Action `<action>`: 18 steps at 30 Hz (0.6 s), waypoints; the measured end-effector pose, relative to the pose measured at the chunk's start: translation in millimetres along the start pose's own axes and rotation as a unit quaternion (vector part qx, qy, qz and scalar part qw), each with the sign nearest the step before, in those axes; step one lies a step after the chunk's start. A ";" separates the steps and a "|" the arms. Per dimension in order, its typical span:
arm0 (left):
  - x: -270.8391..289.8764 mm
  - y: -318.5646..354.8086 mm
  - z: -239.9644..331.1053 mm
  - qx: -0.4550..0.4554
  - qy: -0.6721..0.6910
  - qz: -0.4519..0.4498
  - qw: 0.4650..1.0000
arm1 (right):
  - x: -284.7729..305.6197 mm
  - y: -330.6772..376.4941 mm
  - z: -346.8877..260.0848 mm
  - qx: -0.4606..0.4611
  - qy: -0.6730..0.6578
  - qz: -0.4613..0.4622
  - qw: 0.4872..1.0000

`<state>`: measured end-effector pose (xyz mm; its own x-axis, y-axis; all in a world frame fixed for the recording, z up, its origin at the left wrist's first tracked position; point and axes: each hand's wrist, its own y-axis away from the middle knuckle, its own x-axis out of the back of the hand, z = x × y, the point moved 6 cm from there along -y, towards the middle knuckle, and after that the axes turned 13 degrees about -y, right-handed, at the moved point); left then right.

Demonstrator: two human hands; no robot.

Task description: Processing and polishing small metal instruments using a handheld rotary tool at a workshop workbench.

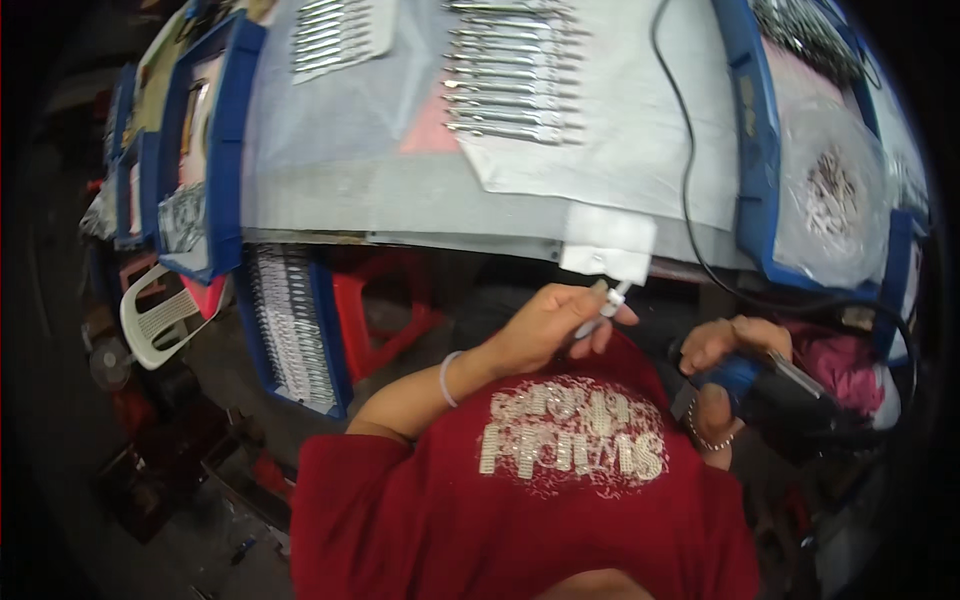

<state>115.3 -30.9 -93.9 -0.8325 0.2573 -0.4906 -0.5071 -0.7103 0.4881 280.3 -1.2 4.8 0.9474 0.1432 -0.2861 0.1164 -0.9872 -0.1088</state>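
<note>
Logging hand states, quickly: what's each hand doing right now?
Left hand: closed, fingers pinching a small, shiny silver metal piece.
Right hand: closed around a bulky black-and-blue object, its exact kind unclear.

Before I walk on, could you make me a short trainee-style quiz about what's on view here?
1. Which hand holds the small silvery piece?
2. True or false: the pale band is on the right wrist.
3. Fill in the colour: at the picture's right, the bin with the clear bag of small metal parts is ____.

Key:
1. The left hand.
2. False; it is on the left wrist.
3. Blue.
</note>
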 end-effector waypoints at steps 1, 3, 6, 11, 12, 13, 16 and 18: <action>-0.3 2.3 -1.9 0.009 0.024 -0.006 1.000 | 0.2 0.6 2.3 -0.027 -0.001 -0.026 0.999; -0.3 4.0 -9.8 0.026 0.071 -0.012 0.997 | -2.5 0.1 4.5 -0.085 -0.010 -0.090 0.992; -2.8 2.2 -19.2 0.048 0.118 -0.023 0.992 | -5.5 -1.5 17.9 -0.089 0.011 -0.095 0.991; 2.2 -3.7 -26.4 0.066 0.204 -0.013 0.977 | -8.1 2.8 39.2 -0.138 0.074 -0.049 0.986; 2.5 -5.5 -27.5 0.067 0.219 -0.001 0.973 | -8.0 5.7 43.9 -0.185 0.041 0.003 0.982; 2.8 -6.9 -28.2 0.067 0.222 -0.002 0.973 | -9.9 4.8 45.3 -0.186 0.043 0.002 0.982; 5.0 -10.5 -29.1 0.052 0.259 0.001 0.965 | -13.8 2.9 52.1 -0.195 0.074 -0.020 0.978; 6.5 -12.7 -30.1 0.051 0.272 0.011 0.961 | -16.7 0.4 56.5 -0.188 0.083 -0.037 0.978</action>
<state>123.0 -39.9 -125.1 -0.6172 -0.1572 -0.7709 -0.5334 -0.6367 0.5568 247.7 -0.1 -44.3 0.9638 0.2335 -0.1285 0.2589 -0.9347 0.2435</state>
